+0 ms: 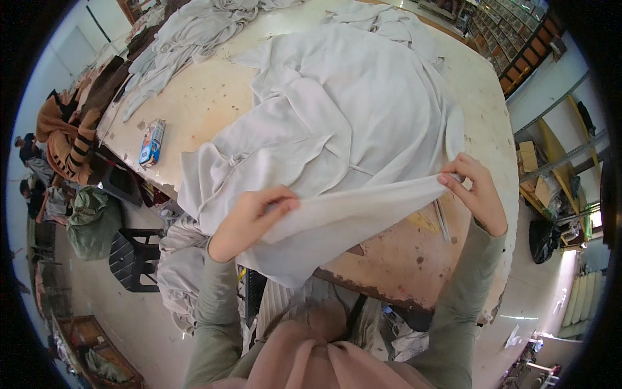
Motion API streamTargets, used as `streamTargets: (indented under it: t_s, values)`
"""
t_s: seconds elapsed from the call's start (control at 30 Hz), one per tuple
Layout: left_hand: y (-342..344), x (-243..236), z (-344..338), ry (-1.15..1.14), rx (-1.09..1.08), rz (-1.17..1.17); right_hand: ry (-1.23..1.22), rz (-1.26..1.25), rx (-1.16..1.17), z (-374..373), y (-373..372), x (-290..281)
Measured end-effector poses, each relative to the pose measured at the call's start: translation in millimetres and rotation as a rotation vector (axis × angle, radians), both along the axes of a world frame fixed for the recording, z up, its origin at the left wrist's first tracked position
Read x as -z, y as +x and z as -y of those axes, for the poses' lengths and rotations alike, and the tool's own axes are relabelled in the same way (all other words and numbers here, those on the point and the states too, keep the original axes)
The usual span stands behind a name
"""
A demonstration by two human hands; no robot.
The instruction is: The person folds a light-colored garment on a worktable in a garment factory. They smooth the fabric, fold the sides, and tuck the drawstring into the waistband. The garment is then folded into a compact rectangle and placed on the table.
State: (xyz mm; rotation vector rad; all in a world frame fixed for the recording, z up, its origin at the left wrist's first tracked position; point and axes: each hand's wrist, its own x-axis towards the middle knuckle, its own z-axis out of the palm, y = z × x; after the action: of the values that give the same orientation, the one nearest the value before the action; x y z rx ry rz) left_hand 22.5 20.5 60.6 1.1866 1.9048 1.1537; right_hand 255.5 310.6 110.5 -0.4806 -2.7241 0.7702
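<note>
A large pale grey cloth garment (369, 97) lies spread in loose folds over the table before me. My left hand (251, 219) pinches one end of its near edge, thumb on top. The other end of that edge is gripped by my right hand (476, 189), between thumb and fingers. Between both hands the strip of cloth is drawn fairly straight, slightly raised at the right. A thin cord (442, 220) hangs out from under the cloth beside my right hand. Below my left hand, part of the cloth drapes over the table's near edge.
The worn wooden table (414, 262) has a chipped near edge. A small blue and white carton (151, 144) stands at its left side. More grey cloth (188, 39) is heaped at the far left. A black stool (135, 259) and a green sack (92, 222) are on the floor.
</note>
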Motion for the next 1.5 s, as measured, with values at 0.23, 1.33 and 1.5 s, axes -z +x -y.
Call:
streamTargets:
  t_s: [0.23, 1.33, 1.5]
  values:
    - [6, 4, 19, 0.232, -0.319, -0.006, -0.111, -0.136, -0.005, 11, 2, -3]
    - [10, -15, 37, 0.282, -0.405, 0.174, -0.041, -0.193, 0.052, 5, 6, -4]
    - [4, -5, 44, 0.268, -0.399, 0.225, -0.047, -0.154, 0.039, -6, 8, 0]
